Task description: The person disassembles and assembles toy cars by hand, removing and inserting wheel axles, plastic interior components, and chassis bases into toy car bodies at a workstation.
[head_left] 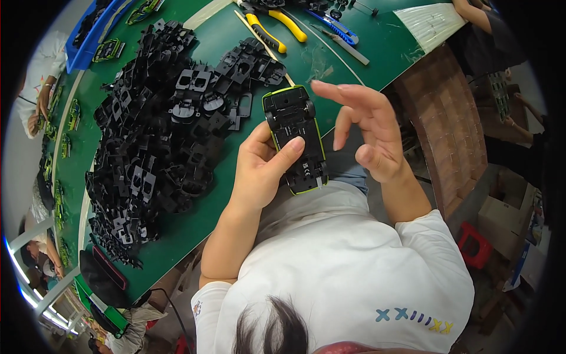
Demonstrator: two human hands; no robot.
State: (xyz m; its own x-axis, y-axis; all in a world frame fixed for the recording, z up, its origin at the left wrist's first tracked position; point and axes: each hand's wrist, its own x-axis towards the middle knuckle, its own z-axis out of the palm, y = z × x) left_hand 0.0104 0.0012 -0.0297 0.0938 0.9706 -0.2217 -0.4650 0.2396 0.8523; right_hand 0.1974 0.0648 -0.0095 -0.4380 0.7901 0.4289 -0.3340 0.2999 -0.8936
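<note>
A toy car [296, 127] with a black underside and a lime-green body edge is held bottom-up above the table's near edge. My left hand [263, 162] grips it from the left, thumb pressed on the underside. Wheels show near its far end, and a small pale piece sticks out at its near end. Just right of the car, my right hand [371, 127] is raised with fingers apart and nothing in them. A large heap of black plastic parts [147, 135] lies on the green table to the left of my left hand.
Yellow-and-black pliers [274, 29], a thin wooden stick [259, 38] and a blue utility knife [336, 26] lie at the far side. A blue bin [88, 41] stands far left, near several green car bodies [72, 115]. Other people work around the table. A brown slatted panel [439, 118] is at right.
</note>
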